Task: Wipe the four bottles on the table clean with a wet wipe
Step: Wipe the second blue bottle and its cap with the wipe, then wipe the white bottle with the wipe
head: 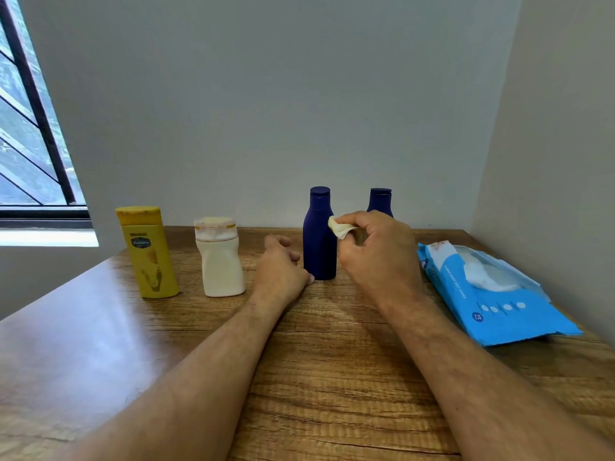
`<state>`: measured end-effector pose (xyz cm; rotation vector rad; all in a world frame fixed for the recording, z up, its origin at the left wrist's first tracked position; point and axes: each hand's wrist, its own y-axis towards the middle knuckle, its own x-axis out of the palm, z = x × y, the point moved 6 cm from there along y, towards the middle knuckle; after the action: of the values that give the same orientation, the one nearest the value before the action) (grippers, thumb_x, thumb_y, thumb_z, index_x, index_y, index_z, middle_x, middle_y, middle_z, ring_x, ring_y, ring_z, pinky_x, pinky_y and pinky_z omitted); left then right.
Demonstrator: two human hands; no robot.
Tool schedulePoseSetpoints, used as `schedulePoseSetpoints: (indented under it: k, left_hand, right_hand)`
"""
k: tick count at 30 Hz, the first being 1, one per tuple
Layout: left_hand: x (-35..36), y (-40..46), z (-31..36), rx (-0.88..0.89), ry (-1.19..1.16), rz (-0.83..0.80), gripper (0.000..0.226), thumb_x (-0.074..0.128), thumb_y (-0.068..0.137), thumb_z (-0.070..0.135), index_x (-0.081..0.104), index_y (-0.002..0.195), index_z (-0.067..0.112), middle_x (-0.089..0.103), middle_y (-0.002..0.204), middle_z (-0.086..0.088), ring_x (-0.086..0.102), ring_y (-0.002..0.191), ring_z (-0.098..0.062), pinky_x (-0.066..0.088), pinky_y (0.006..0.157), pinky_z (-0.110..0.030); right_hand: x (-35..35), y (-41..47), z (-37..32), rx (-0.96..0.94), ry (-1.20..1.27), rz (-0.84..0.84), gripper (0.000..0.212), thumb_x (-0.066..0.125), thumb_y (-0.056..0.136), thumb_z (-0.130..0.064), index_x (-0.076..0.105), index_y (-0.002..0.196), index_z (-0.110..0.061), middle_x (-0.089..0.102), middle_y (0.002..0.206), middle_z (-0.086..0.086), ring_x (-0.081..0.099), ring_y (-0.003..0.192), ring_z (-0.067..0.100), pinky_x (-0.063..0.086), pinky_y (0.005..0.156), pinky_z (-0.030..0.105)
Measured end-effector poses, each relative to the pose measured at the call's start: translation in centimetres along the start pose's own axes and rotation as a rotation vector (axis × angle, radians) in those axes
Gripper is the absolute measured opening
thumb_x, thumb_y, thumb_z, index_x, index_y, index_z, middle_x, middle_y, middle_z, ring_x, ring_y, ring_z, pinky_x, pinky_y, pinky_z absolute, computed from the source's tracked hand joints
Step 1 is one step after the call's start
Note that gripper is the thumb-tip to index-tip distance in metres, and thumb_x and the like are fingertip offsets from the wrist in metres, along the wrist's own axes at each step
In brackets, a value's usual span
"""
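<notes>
Several bottles stand upright in a row on the wooden table: a yellow bottle at the left, a cream-white bottle, a dark blue bottle in the middle, and a second dark blue bottle behind my right hand, mostly hidden. My right hand pinches a crumpled wet wipe against the upper right side of the nearer blue bottle. My left hand rests on the table just left of that bottle's base, fingers curled, holding nothing.
A blue pack of wet wipes lies open at the right, a white wipe sticking out of it. Walls close the table off at the back and right. A window is at the far left.
</notes>
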<state>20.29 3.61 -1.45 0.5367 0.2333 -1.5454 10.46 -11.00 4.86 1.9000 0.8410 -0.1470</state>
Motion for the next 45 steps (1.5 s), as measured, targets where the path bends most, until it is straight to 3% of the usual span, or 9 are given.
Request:
schedulePoseSetpoints:
  k: [5, 9, 13, 21, 24, 27, 31, 39, 45]
  left_hand:
    - [-0.8, -1.5, -0.2, -0.031, 0.016, 0.082, 0.054, 0.078, 0.083, 0.003, 0.039, 0.117, 0.020, 0.057, 0.098, 0.007, 0.057, 0.086, -0.004, 0.042, 0.065, -0.016]
    - [-1.4, -3.4, 0.9, 0.041, 0.058, 0.186, 0.041, 0.075, 0.086, 0.010, 0.046, 0.113, 0.020, 0.060, 0.091, 0.010, 0.055, 0.078, 0.001, 0.036, 0.059, -0.012]
    - [-1.8, -5.2, 2.9, 0.152, 0.015, 0.309, 0.031, 0.072, 0.089, 0.018, 0.051, 0.111, 0.022, 0.061, 0.084, 0.013, 0.058, 0.075, 0.001, 0.040, 0.063, -0.013]
    - [-5.0, -6.7, 4.9, 0.376, 0.014, 0.567, 0.028, 0.071, 0.090, 0.014, 0.049, 0.103, 0.026, 0.057, 0.085, 0.016, 0.061, 0.081, -0.004, 0.041, 0.067, -0.007]
    - [-6.0, -7.4, 5.5, 0.479, 0.105, 0.739, 0.027, 0.074, 0.087, 0.018, 0.053, 0.105, 0.021, 0.056, 0.091, 0.010, 0.053, 0.085, -0.010, 0.037, 0.064, -0.011]
    - [-6.9, -7.4, 5.1, 0.522, 0.181, 0.896, 0.034, 0.077, 0.083, 0.018, 0.056, 0.109, 0.015, 0.058, 0.102, -0.002, 0.051, 0.097, -0.021, 0.043, 0.078, -0.028]
    - [-7.8, -6.6, 4.0, 0.440, 0.240, 0.968, 0.046, 0.079, 0.078, 0.018, 0.055, 0.117, 0.015, 0.056, 0.119, -0.010, 0.051, 0.115, -0.033, 0.045, 0.097, -0.045]
    - [-8.4, -4.8, 1.9, 0.280, 0.232, 0.910, 0.086, 0.085, 0.070, 0.024, 0.033, 0.138, 0.021, 0.039, 0.145, -0.011, 0.037, 0.135, -0.034, 0.036, 0.110, -0.048]
    - [-7.8, -4.1, 0.7, 0.154, 0.129, 0.836, 0.095, 0.077, 0.063, 0.012, 0.018, 0.137, 0.025, 0.033, 0.147, -0.013, 0.032, 0.138, -0.034, 0.031, 0.113, -0.056]
  right_hand:
    - [-0.2, -0.1, -0.1, -0.006, 0.009, -0.011, 0.030, 0.068, 0.089, -0.020, 0.069, 0.119, -0.021, 0.069, 0.116, -0.006, 0.059, 0.106, 0.007, 0.048, 0.088, 0.019]
    - [0.2, -0.4, -0.6, -0.037, 0.033, -0.080, 0.029, 0.069, 0.088, -0.018, 0.069, 0.117, -0.023, 0.067, 0.112, -0.009, 0.057, 0.100, 0.005, 0.052, 0.088, 0.022]
    - [0.3, -0.7, -1.4, -0.108, 0.046, -0.115, 0.028, 0.068, 0.087, -0.016, 0.070, 0.115, -0.020, 0.067, 0.105, -0.009, 0.057, 0.090, 0.003, 0.046, 0.080, 0.012]
    - [-0.6, -0.2, -0.9, -0.114, 0.073, -0.007, 0.027, 0.070, 0.086, -0.015, 0.072, 0.112, -0.019, 0.069, 0.105, -0.007, 0.057, 0.091, 0.002, 0.043, 0.079, 0.008]
    - [-0.2, -0.3, -1.0, -0.119, 0.065, -0.029, 0.029, 0.071, 0.086, -0.015, 0.070, 0.115, -0.019, 0.069, 0.108, -0.006, 0.055, 0.093, 0.001, 0.045, 0.081, 0.011]
    - [-0.1, -0.4, -1.0, -0.129, 0.072, -0.039, 0.028, 0.070, 0.087, -0.015, 0.070, 0.115, -0.019, 0.068, 0.107, -0.007, 0.056, 0.093, 0.002, 0.047, 0.081, 0.013]
    - [-0.3, -0.4, -1.0, -0.140, 0.075, -0.025, 0.026, 0.070, 0.087, -0.015, 0.071, 0.113, -0.019, 0.069, 0.105, -0.008, 0.058, 0.093, 0.003, 0.049, 0.081, 0.015]
    - [-0.1, -0.5, -1.2, -0.145, 0.078, -0.057, 0.029, 0.070, 0.086, -0.015, 0.070, 0.115, -0.018, 0.068, 0.106, -0.007, 0.059, 0.096, 0.006, 0.054, 0.085, 0.024]
    - [0.0, -0.5, -1.2, -0.139, 0.087, -0.074, 0.029, 0.070, 0.087, -0.016, 0.069, 0.116, -0.018, 0.068, 0.108, -0.007, 0.058, 0.097, 0.006, 0.054, 0.087, 0.024]
